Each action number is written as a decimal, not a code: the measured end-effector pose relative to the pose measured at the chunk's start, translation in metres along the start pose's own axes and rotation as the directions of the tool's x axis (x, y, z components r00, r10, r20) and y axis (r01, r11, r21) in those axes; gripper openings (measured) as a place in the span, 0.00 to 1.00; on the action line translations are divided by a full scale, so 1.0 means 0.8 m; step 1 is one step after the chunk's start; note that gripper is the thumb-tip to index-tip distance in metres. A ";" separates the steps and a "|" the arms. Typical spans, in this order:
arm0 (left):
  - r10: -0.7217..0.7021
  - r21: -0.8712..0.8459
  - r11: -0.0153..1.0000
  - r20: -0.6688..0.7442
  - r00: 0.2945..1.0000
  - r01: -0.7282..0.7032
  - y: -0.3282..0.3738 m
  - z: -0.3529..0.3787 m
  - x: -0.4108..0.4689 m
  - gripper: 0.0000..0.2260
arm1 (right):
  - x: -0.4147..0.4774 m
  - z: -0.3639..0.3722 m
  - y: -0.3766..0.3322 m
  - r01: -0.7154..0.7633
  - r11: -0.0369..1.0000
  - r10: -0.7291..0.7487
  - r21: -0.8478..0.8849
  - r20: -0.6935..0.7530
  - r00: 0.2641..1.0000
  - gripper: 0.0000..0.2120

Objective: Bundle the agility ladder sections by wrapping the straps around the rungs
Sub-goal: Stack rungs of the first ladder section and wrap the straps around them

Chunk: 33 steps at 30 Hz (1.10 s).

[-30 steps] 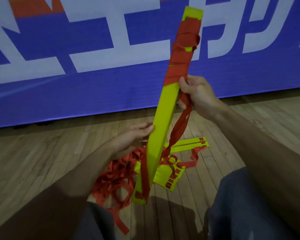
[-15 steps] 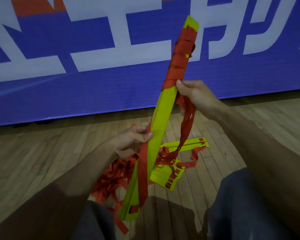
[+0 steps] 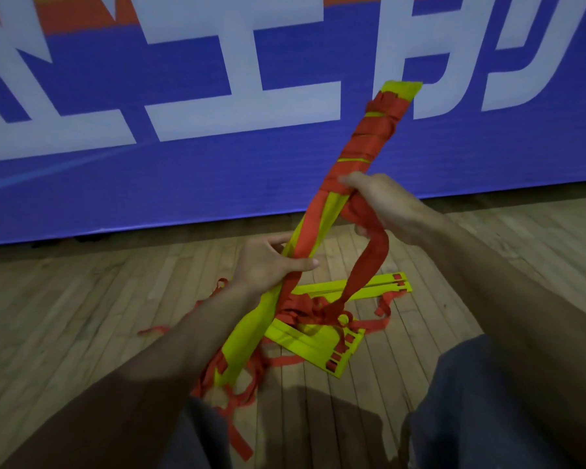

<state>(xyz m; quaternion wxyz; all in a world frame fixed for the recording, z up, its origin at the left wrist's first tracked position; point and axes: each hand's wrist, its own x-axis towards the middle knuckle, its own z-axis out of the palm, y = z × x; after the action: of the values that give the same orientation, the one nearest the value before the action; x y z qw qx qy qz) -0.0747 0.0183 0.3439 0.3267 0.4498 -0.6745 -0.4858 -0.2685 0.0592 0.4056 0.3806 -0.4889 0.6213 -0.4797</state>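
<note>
Left of the rung bundle [image 3: 247, 333] it's mostly wooden floor [image 3: 82, 316] with a stray bit of red strap on it, and a blue banner [image 3: 183, 184] stands behind the bundle. The person's left hand [image 3: 271, 262] comes in from the bundle's left and holds it about halfway up. Its grip is curled round the yellow stack, thumb across the front, over a red strap running down its face. The bundle is tilted, top end leaning right, low end down near the floor. Its upper part is wound in red strap. The right hand [image 3: 389, 208] sits on the bundle's right side just under the wound part, grip pinching the loose strap [image 3: 369, 262]. That strap hangs down to a red tangle by the bundle's foot. More yellow rungs [image 3: 318, 340] lie flat on the floor just right of the bundle.
</note>
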 end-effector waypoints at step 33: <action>-0.022 -0.313 0.926 0.509 0.860 0.210 0.003 -0.015 -0.004 0.12 | -0.002 -0.008 0.005 0.136 0.987 -0.117 0.086 -0.200 0.973 0.21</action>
<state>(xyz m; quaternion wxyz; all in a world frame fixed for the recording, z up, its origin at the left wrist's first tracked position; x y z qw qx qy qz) -0.0632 0.0172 0.3497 0.1881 0.2830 -0.6069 -0.7185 -0.2752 0.0623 0.4035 0.3105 -0.4587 0.5987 -0.5786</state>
